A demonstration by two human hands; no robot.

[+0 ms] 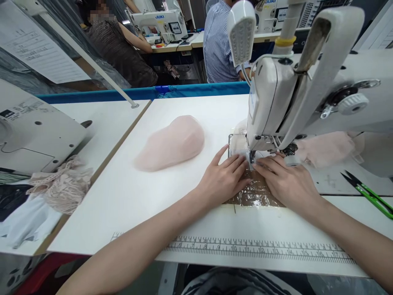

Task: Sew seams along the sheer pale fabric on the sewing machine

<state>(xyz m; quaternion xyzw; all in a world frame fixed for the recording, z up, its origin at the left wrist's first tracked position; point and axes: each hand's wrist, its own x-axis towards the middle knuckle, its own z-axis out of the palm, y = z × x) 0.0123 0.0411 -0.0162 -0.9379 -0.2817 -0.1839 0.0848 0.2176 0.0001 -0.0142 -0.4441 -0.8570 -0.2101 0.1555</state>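
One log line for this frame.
left hand: flat beside presser foot | right hand: flat beside it | pink pad: apart

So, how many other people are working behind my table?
2. One in a dark top sits at back left; one in a striped shirt sits at back centre. Others may be hidden.

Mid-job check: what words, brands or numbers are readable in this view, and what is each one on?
"JUKI": on the far sewing machine.
"10", "11", "12", in a run of numbers up to "17": on the ruler.
Sheet at upper left: print too blurred to read.
Label on the left machine: too small to read.
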